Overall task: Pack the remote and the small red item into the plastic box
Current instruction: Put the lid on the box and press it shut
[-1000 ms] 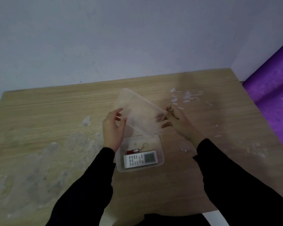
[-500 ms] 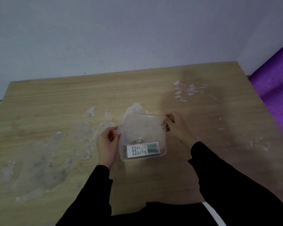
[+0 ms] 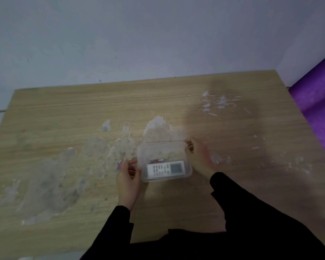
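The remote [image 3: 165, 169] lies flat inside the plastic box [image 3: 164, 160], along its near wall, buttons up and screen toward the right. Just behind it, touching or nearly so, sits the small red item [image 3: 158, 160], blurred through the cloudy plastic. Both things are in the one open compartment; nothing else shows in there. A clear lid [image 3: 162, 149] appears to lie flat across the top, though whether it has snapped shut all round I cannot tell.

By my reading the packing itself is done and the step in hand is closing up. The next move likely calls for even pressure along the rim, corner by corner, so the lid seats without bowing.

The left hand [image 3: 129, 175] rests against the box's left wall, its grip narrow, thumb and fingers pinched at the edge. The right hand [image 3: 197, 158] is at the far right corner, blurred; fingers curl onto the rim, but how tightly I cannot tell.

The box stands on a scuffed wooden surface [image 3: 64, 113] with pale worn patches.
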The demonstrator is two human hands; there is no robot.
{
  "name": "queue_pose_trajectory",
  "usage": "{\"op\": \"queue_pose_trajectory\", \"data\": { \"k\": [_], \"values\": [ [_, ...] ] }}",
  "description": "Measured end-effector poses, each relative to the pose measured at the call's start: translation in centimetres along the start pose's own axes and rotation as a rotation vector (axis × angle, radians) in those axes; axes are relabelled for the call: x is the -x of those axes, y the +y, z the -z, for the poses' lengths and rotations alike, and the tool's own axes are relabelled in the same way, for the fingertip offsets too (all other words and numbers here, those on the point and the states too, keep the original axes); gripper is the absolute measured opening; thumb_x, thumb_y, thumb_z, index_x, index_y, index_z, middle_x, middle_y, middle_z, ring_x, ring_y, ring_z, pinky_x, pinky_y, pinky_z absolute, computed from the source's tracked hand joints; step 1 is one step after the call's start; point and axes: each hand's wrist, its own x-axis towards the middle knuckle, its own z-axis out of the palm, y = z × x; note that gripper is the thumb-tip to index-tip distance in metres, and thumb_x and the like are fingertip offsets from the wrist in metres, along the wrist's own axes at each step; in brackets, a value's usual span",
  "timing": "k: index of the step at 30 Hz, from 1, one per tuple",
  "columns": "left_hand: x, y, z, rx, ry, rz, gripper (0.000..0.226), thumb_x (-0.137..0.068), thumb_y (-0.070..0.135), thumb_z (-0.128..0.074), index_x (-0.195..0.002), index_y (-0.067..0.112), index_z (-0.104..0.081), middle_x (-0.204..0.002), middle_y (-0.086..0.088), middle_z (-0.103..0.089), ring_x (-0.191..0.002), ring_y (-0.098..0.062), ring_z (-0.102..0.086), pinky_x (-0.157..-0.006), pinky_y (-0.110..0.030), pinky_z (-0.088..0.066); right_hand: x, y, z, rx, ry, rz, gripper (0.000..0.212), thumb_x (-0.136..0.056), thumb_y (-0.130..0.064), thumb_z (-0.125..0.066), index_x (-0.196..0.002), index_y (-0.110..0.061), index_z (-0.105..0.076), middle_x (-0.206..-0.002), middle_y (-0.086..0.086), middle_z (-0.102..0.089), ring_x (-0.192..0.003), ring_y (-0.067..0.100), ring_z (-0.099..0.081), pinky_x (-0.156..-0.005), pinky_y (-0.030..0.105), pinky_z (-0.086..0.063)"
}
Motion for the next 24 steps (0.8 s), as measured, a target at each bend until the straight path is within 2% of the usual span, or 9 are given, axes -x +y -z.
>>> {"op": "queue_pose_trajectory", "data": {
  "k": [3,5,7,11,13,15,17,20,24],
  "values": [
    [0.4,-0.4,-0.2,0.006,-0.009,0.012,0.017,-0.085,0.007,-0.061,-0.101,0.011,-0.058,-0.072,0.010,-0.058,-0.066,-0.012,-0.059,-0.056,-0.022,-0.044,0.8,0.2,-0.2,0.002,0.001,0.008,0.014,-0.089,-0.011,-0.051,-0.100,-0.015,-0.058,-0.098,0.009,-0.066,-0.086,0.022,-0.061,-0.077,0.039,-0.053],
    [0.5,-0.6,-0.4,0.012,-0.017,0.021,0.017,-0.086,0.008,-0.059,-0.102,0.010,-0.056,-0.073,0.007,-0.060,-0.066,-0.011,-0.060,-0.055,-0.021,-0.044,1.2,0.3,-0.4,-0.002,0.006,0.025,0.021,-0.090,-0.013,-0.049,-0.109,-0.017,-0.057,-0.105,0.010,-0.066,-0.092,0.024,-0.061,-0.082,0.040,-0.053],
    [0.7,-0.7,-0.6,0.015,-0.014,0.023,0.017,-0.086,0.008,-0.058,-0.103,0.008,-0.055,-0.075,0.003,-0.061,-0.067,-0.011,-0.060,-0.057,-0.026,-0.047,1.7,0.4,-0.5,-0.005,0.023,0.044,0.026,-0.091,-0.013,-0.048,-0.115,-0.017,-0.056,-0.112,0.010,-0.065,-0.098,0.025,-0.061,-0.087,0.039,-0.051],
    [1.5,-1.3,-1.0,0.014,-0.029,-0.023,0.020,-0.088,0.007,-0.054,-0.108,0.009,-0.051,-0.078,0.003,-0.062,-0.069,-0.018,-0.062,-0.064,-0.036,-0.051,2.6,0.7,-0.6,0.045,0.037,0.094,0.032,-0.095,-0.016,-0.043,-0.126,-0.017,-0.051,-0.129,0.008,-0.059,-0.111,0.024,-0.057,-0.093,0.026,-0.041],
    [1.9,-1.5,-0.9,-0.013,-0.068,-0.054,0.024,-0.090,0.008,-0.051,-0.113,0.010,-0.048,-0.086,0.001,-0.062,-0.080,-0.025,-0.063,-0.070,-0.038,-0.051,2.8,0.7,-0.6,0.071,0.039,0.107,0.034,-0.096,-0.017,-0.041,-0.129,-0.015,-0.049,-0.133,0.007,-0.057,-0.116,0.024,-0.055,-0.094,0.021,-0.036],
    [1.7,-1.6,-0.9,-0.164,-0.091,-0.151,0.033,-0.090,0.011,-0.047,-0.122,0.007,-0.044,-0.111,-0.011,-0.059,-0.103,-0.032,-0.057,-0.089,-0.042,-0.048,2.7,0.6,-0.8,0.078,0.049,0.114,0.034,-0.096,-0.016,-0.040,-0.130,-0.014,-0.048,-0.135,0.009,-0.055,-0.119,0.025,-0.053,-0.096,0.022,-0.035],
    [1.1,-1.2,-1.3,-0.349,-0.106,-0.269,0.048,-0.086,0.015,-0.044,-0.132,0.006,-0.037,-0.136,-0.020,-0.045,-0.126,-0.035,-0.041,-0.106,-0.045,-0.035,2.7,0.5,-0.9,0.082,0.043,0.114,0.035,-0.096,-0.016,-0.039,-0.130,-0.014,-0.047,-0.136,0.009,-0.054,-0.120,0.025,-0.053,-0.097,0.022,-0.034],
    [-0.5,0.4,-2.9,-0.507,-0.160,-0.389,0.058,-0.088,0.032,-0.038,-0.141,0.011,-0.027,-0.150,-0.016,-0.033,-0.138,-0.031,-0.028,-0.112,-0.048,-0.026,2.5,0.9,-0.7,0.070,0.029,0.075,0.036,-0.097,-0.017,-0.039,-0.132,-0.016,-0.046,-0.138,0.008,-0.053,-0.120,0.024,-0.052,-0.098,0.022,-0.034],
    [-1.9,0.3,-4.0,-0.594,-0.238,-0.442,0.064,-0.089,0.047,-0.031,-0.145,0.018,-0.021,-0.155,-0.008,-0.026,-0.145,-0.024,-0.015,-0.117,-0.049,-0.017,2.6,0.7,-0.7,0.084,0.023,0.082,0.039,-0.097,-0.015,-0.037,-0.135,-0.016,-0.043,-0.141,0.007,-0.049,-0.124,0.023,-0.050,-0.100,0.020,-0.032]
  ]
}}
